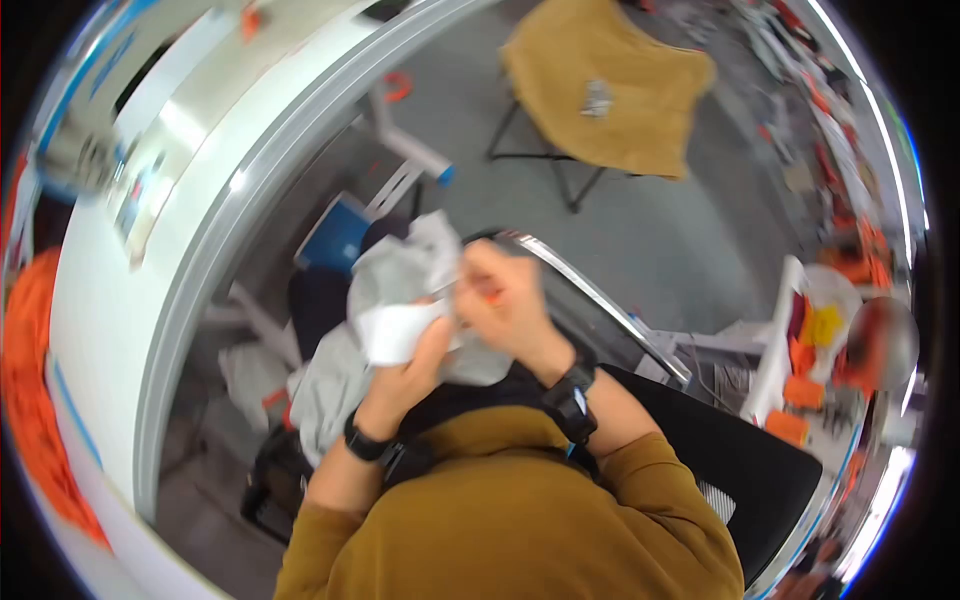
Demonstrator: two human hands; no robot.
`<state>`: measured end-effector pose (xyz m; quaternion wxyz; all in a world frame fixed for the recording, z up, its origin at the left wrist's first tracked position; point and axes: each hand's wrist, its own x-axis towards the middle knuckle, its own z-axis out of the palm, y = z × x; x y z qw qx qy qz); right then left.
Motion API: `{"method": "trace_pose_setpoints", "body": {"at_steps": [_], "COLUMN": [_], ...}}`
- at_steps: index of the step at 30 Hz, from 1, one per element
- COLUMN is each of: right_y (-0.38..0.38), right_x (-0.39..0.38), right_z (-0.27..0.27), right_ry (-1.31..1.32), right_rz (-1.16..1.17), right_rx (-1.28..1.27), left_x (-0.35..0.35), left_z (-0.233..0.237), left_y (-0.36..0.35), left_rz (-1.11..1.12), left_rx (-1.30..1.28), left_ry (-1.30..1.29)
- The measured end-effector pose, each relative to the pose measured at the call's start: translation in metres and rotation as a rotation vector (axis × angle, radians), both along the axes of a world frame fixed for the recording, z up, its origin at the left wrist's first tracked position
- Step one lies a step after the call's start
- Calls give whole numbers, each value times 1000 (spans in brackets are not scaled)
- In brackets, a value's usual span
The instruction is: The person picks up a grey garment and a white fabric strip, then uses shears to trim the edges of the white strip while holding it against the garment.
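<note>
A light grey cloth garment [335, 385] lies bunched across my lap. My left hand [415, 360] pinches a flat white piece [392, 335], paper or fabric, against the grey cloth, thumb on top. Close beside it on the right, my right hand [505, 300] is closed with its fingers curled in, blurred by motion. A bit of orange-red shows between those fingers, too smeared to name. Part of the grey cloth rises just left of the right hand's fingertips.
A white table [190, 230] with a rounded grey edge curves along my left, with orange cloth [40, 390] beyond it. Ahead stands a tan folding chair [610, 90]. A black seat [730, 470] with a metal armrest [610, 310] is at my right. A blue box [338, 232] sits below.
</note>
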<state>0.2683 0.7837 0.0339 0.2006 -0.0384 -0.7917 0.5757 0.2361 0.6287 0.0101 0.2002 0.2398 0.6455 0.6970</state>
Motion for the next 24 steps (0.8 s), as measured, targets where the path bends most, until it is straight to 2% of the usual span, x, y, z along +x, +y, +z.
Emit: {"method": "trace_pose_setpoints", "body": {"at_steps": [1, 2, 3, 4, 5, 6, 7, 8, 11, 15, 17, 19, 24], "right_y": [1, 2, 3, 1, 1, 1, 1, 2, 4, 2, 1, 0, 1], "right_x": [2, 4, 7, 12, 13, 12, 17, 23, 31, 34, 32, 34, 34], "right_z": [1, -4, -2, 6, -2, -22, -14, -5, -8, -10, -11, -6, -8], "right_ry": [-119, -134, -136, -192, -177, -54, -167, -282, -344, -362, -356, -361, -317], "right_rz": [45, 55, 82, 94, 97, 69, 78, 119, 200, 201, 155, 132, 138], "right_rx": [-180, -299, -326, -438, -443, -258, -361, -571, -714, -701, -672, -715, -753], "left_x": [-2, -3, 4, -6, -4, -2, -6, -9, -10, -5, -4, -6, 0], "left_z": [-1, 2, -1, -19, -15, -18, -22, -29, -35, -31, -26, -24, -21], "left_y": [2, 1, 3, -4, 1, 4, 2, -1, -4, 1, 3, 2, 7], "left_rz": [-29, -57, 22, -95, -69, -5, -45, -66, -106, -41, -31, -165, -78], "left_rx": [10, -12, 2, -67, -38, -37, -19, -39, -68, -171, -213, -268, -213], "left_ry": [28, 16, -110, 0, -72, -151, -188, -183, -205, -209, -98, 13, -44]}}
